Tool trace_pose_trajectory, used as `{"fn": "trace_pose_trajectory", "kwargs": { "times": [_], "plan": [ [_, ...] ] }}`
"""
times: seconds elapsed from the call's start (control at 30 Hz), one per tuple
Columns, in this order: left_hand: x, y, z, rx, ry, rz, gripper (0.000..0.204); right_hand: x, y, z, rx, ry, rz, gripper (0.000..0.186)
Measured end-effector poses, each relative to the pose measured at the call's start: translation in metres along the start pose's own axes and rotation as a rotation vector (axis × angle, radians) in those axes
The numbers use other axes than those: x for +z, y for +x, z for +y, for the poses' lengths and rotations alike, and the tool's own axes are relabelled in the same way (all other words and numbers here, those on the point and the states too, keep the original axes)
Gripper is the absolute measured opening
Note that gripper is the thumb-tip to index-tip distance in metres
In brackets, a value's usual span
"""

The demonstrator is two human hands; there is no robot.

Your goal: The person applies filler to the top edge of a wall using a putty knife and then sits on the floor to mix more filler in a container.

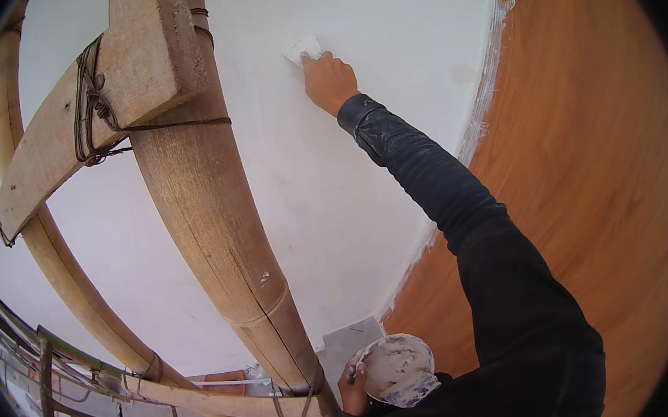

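At the far left, well below and left of the right hand's fingers, metal rails (48,392) cross the lower corner; next comes a slimmer bamboo pole (78,282), well left of both hands' fingers; a wooden board (139,67), bound with dark wire (86,103), slants across it to a thick bamboo pole (202,196), its broad end level with the right fingers and to their left; low down, left of the left fingers, a pale batten (232,400) runs to the foot of the thick pole.

Behind the right fingers spreads a white wall (334,208); a small putty-coated scraper (300,51) lies against it, just left of and above those fingers; the right hand (331,82) has its fingers closed around the scraper; far below, the left hand (354,393) has its fingers gripping the left rim of a round tub (430,352); pale putty (387,363) sits in the tub, right of those fingers; a grey panel (353,336) stands just above them.

Down and right from the right fingers runs a dark sleeve (486,219); farther right, a smeared white strip (490,84) edges a curving orange-brown surface (586,186).
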State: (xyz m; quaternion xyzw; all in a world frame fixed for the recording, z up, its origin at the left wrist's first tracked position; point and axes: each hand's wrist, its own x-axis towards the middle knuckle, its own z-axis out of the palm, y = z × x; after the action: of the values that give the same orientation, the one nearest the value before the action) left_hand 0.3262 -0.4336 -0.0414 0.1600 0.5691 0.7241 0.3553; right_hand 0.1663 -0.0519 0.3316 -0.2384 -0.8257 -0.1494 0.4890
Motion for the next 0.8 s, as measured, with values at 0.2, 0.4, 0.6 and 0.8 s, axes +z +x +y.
{"fn": "trace_pose_trajectory", "kwargs": {
  "times": [0.2,0.4,0.6,0.8],
  "plan": [
    [-0.002,-0.009,-0.004,0.026,-0.018,0.005,0.041,0.036,-0.107,0.007,-0.047,-0.044,-0.216,0.031],
    [-0.003,-0.016,-0.002,0.032,0.002,0.016,0.04,-0.002,-0.047,0.011,-0.094,-0.095,0.012,0.025],
    [0.002,-0.016,-0.007,-0.039,-0.056,-0.001,0.041,0.031,-0.089,0.017,-0.055,-0.048,-0.183,0.039],
    [0.01,-0.016,0.0,0.055,-0.002,0.007,0.041,0.021,-0.098,0.03,-0.211,-0.09,-0.175,0.038]
  ]
}}
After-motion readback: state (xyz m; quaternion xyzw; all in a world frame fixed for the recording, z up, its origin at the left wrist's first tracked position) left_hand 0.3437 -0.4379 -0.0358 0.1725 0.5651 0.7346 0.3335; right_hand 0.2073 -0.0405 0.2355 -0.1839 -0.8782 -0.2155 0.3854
